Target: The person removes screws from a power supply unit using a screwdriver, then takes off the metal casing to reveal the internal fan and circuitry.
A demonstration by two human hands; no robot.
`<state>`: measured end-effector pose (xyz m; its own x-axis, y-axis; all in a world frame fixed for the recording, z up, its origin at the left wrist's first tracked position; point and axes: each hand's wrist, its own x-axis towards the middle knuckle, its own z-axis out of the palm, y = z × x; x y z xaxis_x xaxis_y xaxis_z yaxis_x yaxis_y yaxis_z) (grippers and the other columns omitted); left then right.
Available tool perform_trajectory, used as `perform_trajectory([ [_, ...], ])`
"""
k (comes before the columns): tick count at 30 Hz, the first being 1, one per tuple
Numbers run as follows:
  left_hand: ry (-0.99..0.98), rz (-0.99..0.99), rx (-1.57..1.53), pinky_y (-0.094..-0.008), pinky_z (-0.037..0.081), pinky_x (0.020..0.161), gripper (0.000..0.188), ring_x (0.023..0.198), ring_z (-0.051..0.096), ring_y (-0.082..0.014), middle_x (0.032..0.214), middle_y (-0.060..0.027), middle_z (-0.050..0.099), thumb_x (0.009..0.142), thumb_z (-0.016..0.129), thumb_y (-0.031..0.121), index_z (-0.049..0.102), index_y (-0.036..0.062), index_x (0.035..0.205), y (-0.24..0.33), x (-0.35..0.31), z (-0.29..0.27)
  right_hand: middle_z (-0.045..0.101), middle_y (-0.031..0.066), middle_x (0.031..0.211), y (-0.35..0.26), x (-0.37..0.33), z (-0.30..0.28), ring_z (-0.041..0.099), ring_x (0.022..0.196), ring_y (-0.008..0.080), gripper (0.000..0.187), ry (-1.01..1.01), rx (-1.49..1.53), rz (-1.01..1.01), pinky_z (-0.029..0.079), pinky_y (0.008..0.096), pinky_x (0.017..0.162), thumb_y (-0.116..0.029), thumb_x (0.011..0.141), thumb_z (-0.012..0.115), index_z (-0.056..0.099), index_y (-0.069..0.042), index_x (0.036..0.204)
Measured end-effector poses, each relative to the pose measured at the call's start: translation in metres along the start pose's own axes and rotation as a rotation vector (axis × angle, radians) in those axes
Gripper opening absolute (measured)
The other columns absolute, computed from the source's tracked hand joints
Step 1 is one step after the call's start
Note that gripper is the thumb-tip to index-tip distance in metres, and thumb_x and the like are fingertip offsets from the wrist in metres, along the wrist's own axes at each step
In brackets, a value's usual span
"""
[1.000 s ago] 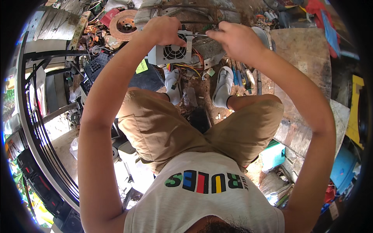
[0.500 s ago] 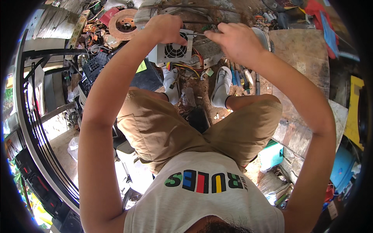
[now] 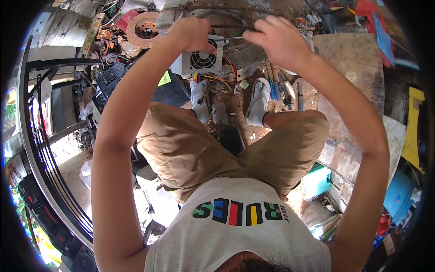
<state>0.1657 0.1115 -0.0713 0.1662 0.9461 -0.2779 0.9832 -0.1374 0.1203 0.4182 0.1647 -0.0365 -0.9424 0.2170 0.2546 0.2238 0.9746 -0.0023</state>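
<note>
A grey metal computer power supply (image 3: 185, 64) with a round black fan grille stands at the far middle, beyond my feet. My left hand (image 3: 192, 37) is closed over its top left, the thumb reaching down to the grille. In my right hand (image 3: 282, 43), closed, is a screwdriver (image 3: 234, 39); its thin metal shaft points left to the upper right edge of the power supply. The screwdriver's handle is hidden in my fingers. Yellow, red and black cables (image 3: 219, 79) hang from the power supply's lower side.
Several hand tools (image 3: 278, 88) lie right of my right shoe (image 3: 259, 97). A rusty brake disc (image 3: 144, 30) and scrap are at the far left. A wooden board (image 3: 351, 72) lies right, a black metal frame (image 3: 43, 149) left. A blue container (image 3: 398, 195) is at the right rim.
My right hand has turned and shifted slightly right, its fingers now curled higher around the screwdriver. The power supply has moved a little left, with my left hand still on it.
</note>
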Motion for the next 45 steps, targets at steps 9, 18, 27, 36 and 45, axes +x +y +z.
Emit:
perform_trajectory([
  [9, -0.019, -0.011, -0.024, -0.0451, 0.053, 0.088, 0.062, 0.096, 0.069, -0.0354, 0.097, -0.0183, 0.073, 0.069, 0.080, 0.052, 0.073, 0.0056, 0.110, 0.001, 0.004, 0.001, 0.065, 0.0171, 0.073, -0.019, -0.007, 0.008, 0.066, 0.074, 0.0361, 0.040, 0.192, 0.396, 0.630, 0.051, 0.0455, 0.063, -0.048, 0.094, 0.062, 0.065, -0.009, 0.097],
  [18, -0.099, -0.009, -0.038, -0.0441, 0.053, 0.090, 0.062, 0.097, 0.069, -0.0356, 0.098, -0.0184, 0.073, 0.069, 0.079, 0.054, 0.074, 0.0068, 0.110, 0.003, 0.006, -0.005, 0.068, 0.0146, 0.092, -0.011, -0.015, 0.008, 0.066, 0.087, 0.0338, 0.018, 0.213, 0.573, 0.372, 0.052, 0.0442, 0.073, -0.023, 0.087, 0.071, 0.067, -0.005, 0.091],
  [27, -0.066, -0.044, -0.016, -0.0427, 0.052, 0.093, 0.070, 0.104, 0.068, -0.0341, 0.108, -0.0189, 0.072, 0.068, 0.079, 0.055, 0.072, 0.0035, 0.115, -0.002, 0.010, 0.002, 0.065, 0.0104, 0.103, -0.020, -0.017, 0.005, 0.066, 0.086, 0.0301, 0.028, 0.029, 0.443, 0.614, 0.053, 0.0374, 0.074, -0.015, 0.087, 0.066, 0.069, -0.009, 0.115],
  [36, -0.038, -0.026, -0.020, -0.0431, 0.052, 0.092, 0.069, 0.100, 0.069, -0.0349, 0.102, -0.0196, 0.072, 0.068, 0.079, 0.055, 0.073, 0.0030, 0.112, -0.003, 0.013, 0.004, 0.063, 0.0105, 0.092, -0.023, -0.035, 0.025, 0.064, 0.085, 0.0330, 0.028, 0.045, 0.323, 0.574, 0.053, 0.0418, 0.074, -0.018, 0.088, 0.067, 0.069, -0.012, 0.115],
  [45, -0.301, -0.086, -0.013, -0.0402, 0.052, 0.094, 0.072, 0.107, 0.067, -0.0328, 0.114, -0.0162, 0.071, 0.071, 0.075, 0.056, 0.068, 0.0056, 0.122, -0.002, 0.018, -0.012, 0.063, 0.0066, 0.098, -0.034, -0.053, 0.097, 0.064, 0.080, 0.0144, 0.031, 0.349, 1.214, 1.255, 0.052, 0.0292, 0.070, -0.022, 0.095, 0.064, 0.063, 0.001, 0.116],
])
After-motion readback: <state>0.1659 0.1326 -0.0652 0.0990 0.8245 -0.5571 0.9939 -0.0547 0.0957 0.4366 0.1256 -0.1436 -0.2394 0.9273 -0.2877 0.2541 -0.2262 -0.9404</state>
